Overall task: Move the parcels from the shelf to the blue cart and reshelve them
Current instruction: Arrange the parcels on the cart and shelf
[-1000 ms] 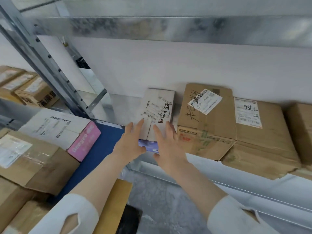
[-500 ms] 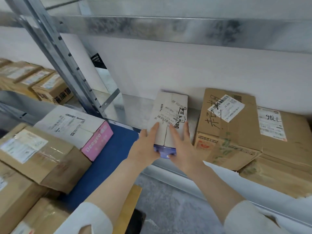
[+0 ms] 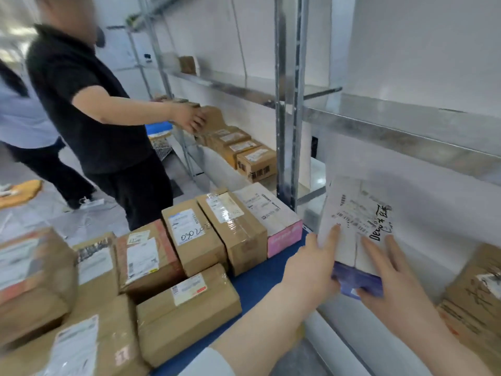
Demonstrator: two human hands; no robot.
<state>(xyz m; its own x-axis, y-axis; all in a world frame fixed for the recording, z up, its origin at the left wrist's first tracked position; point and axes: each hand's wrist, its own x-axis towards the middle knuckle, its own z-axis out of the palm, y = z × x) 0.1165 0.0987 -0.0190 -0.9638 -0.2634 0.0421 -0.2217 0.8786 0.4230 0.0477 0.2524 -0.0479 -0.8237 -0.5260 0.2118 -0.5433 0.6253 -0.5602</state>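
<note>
Held the white parcel [image 3: 355, 226] by its purple near end, pinched from the left with the left hand [image 3: 311, 270] and from the right with the right hand [image 3: 393, 289], fingers flat on top. Held it tilted above the shelf [image 3: 333, 340] front edge, just beside the blue cart [image 3: 257, 283] right edge, near the pink-sided box [image 3: 273, 215] and brown boxes [image 3: 189, 237] there

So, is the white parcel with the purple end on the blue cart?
No, left hand and right hand hold the white parcel beside the blue cart.

One white parcel [image 3: 355, 226], two hands [image 3: 306, 270] [image 3: 393, 294], two bystanders [image 3: 89, 109] [image 3: 21, 115], one blue cart [image 3: 260, 283]
</note>
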